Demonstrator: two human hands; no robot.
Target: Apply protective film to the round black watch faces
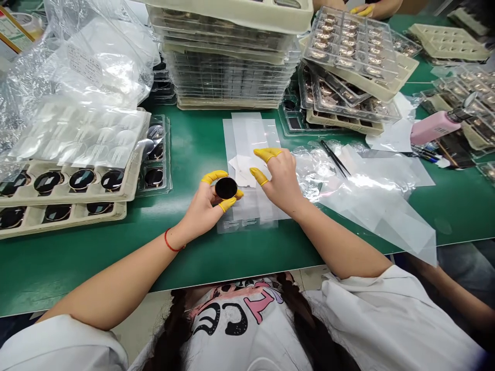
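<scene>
My left hand (200, 207) holds a round black watch head (226, 188) between yellow finger cots, with its dark glass facing up. My right hand (281, 179) is just to the right of it, fingers apart and holding nothing. Its yellow-cotted fingertips hover over a clear plastic film sheet (251, 175) with a small white paper piece (242, 170) on it. Fine black tweezers (334, 158) lie on crumpled clear plastic (367, 190) to the right of my right hand.
A beige tray of round black watch heads (69, 198) sits at the left under plastic bags (77, 77). Stacked trays (228, 56) and clear trays of gold parts (350, 46) stand ahead. A pink bottle (435, 128) lies right. A co-worker's hand (363, 9) shows at the far edge.
</scene>
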